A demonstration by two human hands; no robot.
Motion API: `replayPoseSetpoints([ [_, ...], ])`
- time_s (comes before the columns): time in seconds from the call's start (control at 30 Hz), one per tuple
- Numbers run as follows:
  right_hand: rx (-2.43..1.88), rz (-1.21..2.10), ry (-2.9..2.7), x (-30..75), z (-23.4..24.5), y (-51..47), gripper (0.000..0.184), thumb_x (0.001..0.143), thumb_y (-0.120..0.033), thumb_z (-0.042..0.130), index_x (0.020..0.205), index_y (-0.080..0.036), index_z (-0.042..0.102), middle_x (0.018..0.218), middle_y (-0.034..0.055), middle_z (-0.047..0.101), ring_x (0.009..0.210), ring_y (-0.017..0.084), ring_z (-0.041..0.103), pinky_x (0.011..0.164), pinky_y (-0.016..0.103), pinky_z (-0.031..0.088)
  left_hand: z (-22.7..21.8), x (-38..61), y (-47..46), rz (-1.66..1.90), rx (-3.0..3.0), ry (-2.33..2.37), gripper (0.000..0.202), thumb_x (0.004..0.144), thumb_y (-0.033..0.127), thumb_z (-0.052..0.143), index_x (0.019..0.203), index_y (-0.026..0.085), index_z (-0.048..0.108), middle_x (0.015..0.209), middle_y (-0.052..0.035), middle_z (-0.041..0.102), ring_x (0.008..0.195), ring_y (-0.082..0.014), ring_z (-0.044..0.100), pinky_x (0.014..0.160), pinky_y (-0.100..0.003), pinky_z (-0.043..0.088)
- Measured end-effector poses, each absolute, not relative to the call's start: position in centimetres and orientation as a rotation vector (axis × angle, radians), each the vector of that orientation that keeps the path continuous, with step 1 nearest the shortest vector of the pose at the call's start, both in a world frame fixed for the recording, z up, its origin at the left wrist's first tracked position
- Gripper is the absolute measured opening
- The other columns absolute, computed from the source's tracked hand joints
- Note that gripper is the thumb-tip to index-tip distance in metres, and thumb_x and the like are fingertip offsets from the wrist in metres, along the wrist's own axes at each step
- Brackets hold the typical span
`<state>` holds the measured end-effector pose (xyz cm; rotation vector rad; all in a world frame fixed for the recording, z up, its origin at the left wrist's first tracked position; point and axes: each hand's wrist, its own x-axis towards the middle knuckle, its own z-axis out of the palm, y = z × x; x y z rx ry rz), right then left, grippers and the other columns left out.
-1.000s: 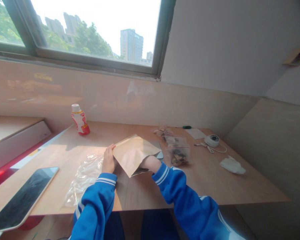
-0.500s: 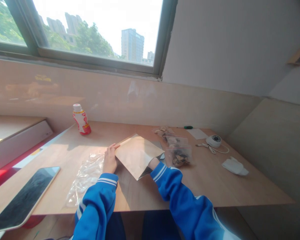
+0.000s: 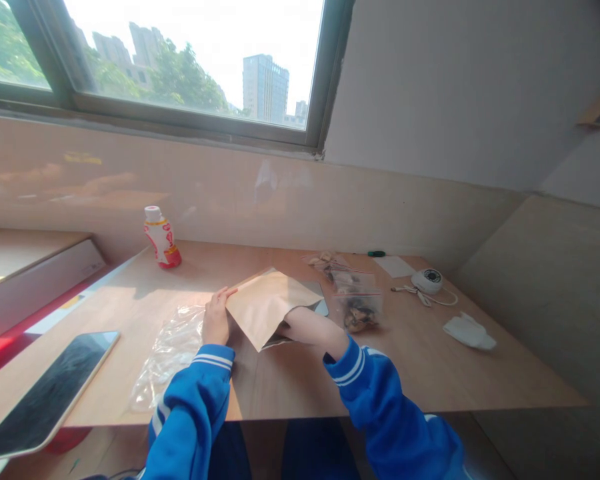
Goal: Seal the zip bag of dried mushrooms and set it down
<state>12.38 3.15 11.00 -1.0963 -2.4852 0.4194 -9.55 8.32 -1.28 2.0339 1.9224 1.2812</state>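
Note:
A brown kraft paper bag point(image 3: 267, 303) is held at an angle above the table, its mouth turned toward the lower right. My left hand point(image 3: 217, 317) grips the bag's left corner, with the fingers closed on its edge. Through the mouth goes my right hand point(image 3: 300, 325), so only the wrist and forearm show and its fingers are hidden inside. Dark lining shows at the opening. Beside my left hand lies a crumpled clear plastic bag point(image 3: 167, 360). To the right of the paper bag, zip bags point(image 3: 363, 313) hold dark dried pieces.
A red and white bottle point(image 3: 163, 240) stands at the back left. A large phone or tablet point(image 3: 50, 393) is in the left foreground. On the right are a white camera point(image 3: 427, 281) with a cable, a white tissue point(image 3: 470, 332), a paper sheet point(image 3: 394, 267) and a green-handled tool point(image 3: 377, 254).
My right sleeve has shifted to the right, baring more forearm, while the hand stays inside the paper bag. The bag's mouth gapes wider and its lower corner has moved slightly left and up.

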Motion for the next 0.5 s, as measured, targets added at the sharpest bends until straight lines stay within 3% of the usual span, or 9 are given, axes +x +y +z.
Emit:
replayPoseSetpoints([
  [0.1, -1.087, 0.452, -2.602, 13.1, 12.4, 2.4, 0.027, 0.088, -0.012, 0.054, 0.111, -0.018, 0.068, 0.12, 0.009, 0.067, 0.112, 0.025, 0.062, 0.102, 0.038, 0.046, -1.3, -9.5, 8.3, 1.288, 2.01, 1.942, 0.049, 0.082, 0.008, 0.034, 0.12, 0.021, 0.06, 0.126, -0.0093, 0.056, 0.117, -0.0249, 0.053, 0.103, -0.044, 0.044],
  [0.23, -0.965, 0.544, -2.518, 14.0, 13.8, 2.2, 0.034, 0.086, -0.002, 0.049, 0.103, -0.021, 0.07, 0.108, 0.0044, 0.072, 0.099, 0.021, 0.067, 0.09, 0.032, 0.052, -1.4, -9.5, 8.4, 1.281, 1.994, 1.936, 0.049, 0.082, 0.008, 0.032, 0.12, 0.02, 0.061, 0.125, -0.0108, 0.056, 0.116, -0.026, 0.054, 0.101, -0.046, 0.045],
  [0.5, -0.802, 0.641, -2.267, 15.7, 13.5, 3.3, 0.021, 0.089, -0.013, 0.055, 0.102, -0.02, 0.07, 0.103, 0.0053, 0.071, 0.098, 0.018, 0.066, 0.088, 0.03, 0.052, -1.8, -9.7, 8.5, 1.313, 2.001, 1.916, 0.05, 0.08, 0.006, 0.033, 0.12, 0.02, 0.06, 0.12, -0.0106, 0.058, 0.114, -0.0245, 0.054, 0.1, -0.044, 0.045],
])
